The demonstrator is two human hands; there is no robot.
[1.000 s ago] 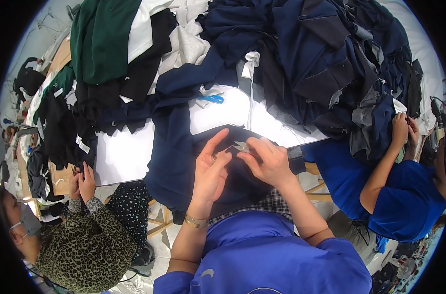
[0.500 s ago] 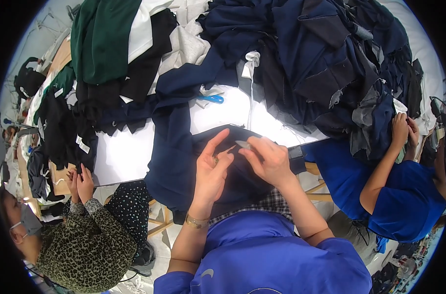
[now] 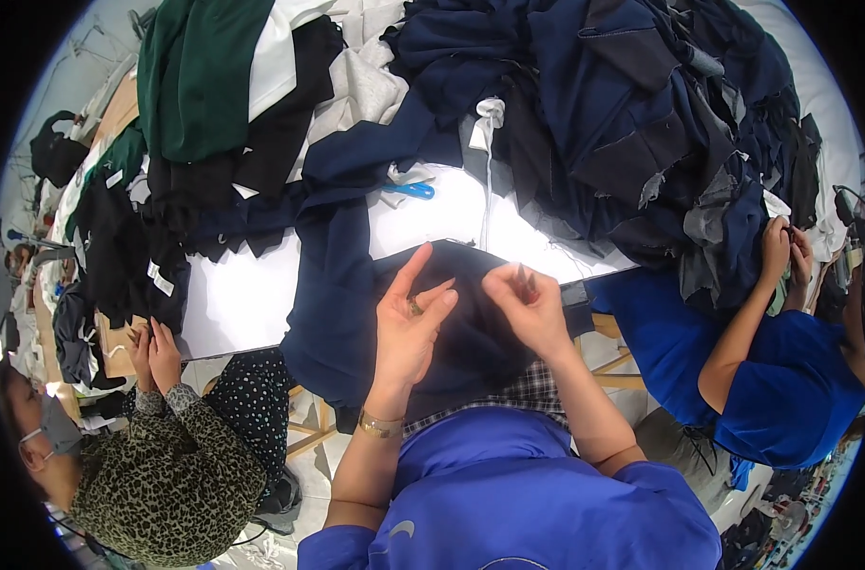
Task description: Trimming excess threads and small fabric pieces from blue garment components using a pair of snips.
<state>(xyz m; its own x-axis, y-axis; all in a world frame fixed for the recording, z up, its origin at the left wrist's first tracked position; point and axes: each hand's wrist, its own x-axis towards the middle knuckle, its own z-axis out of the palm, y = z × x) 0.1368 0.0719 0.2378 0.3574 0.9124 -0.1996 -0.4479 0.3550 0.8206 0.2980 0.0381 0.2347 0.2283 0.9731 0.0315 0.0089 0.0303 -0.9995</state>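
Observation:
Dark navy cloth (image 3: 333,313) drapes over the table's near edge and across my lap. Above it, my left hand (image 3: 409,328) is raised with forefinger and thumb stretched apart; I see nothing between them. A ring and a gold-coloured watch (image 3: 380,425) are on that hand and wrist. To its right, my right hand (image 3: 532,309) is closed, the fingers pinched together. From it sticks a small pointed grey metal tool (image 3: 525,276), like thread snips; most of it is hidden in the palm. The two hands are apart, both over the cloth.
On the white tabletop (image 3: 233,304) lies a blue-handled tool (image 3: 412,190) beside a white scrap. A big heap of navy garments (image 3: 604,95) fills the far right; green cloth (image 3: 204,76) and black cloth lie far left. People work on the left (image 3: 176,475) and right (image 3: 784,380).
My right hand has drawn away to the right from my left hand, and the metal tip now points upward by its fingers. My left forefinger has straightened a little.

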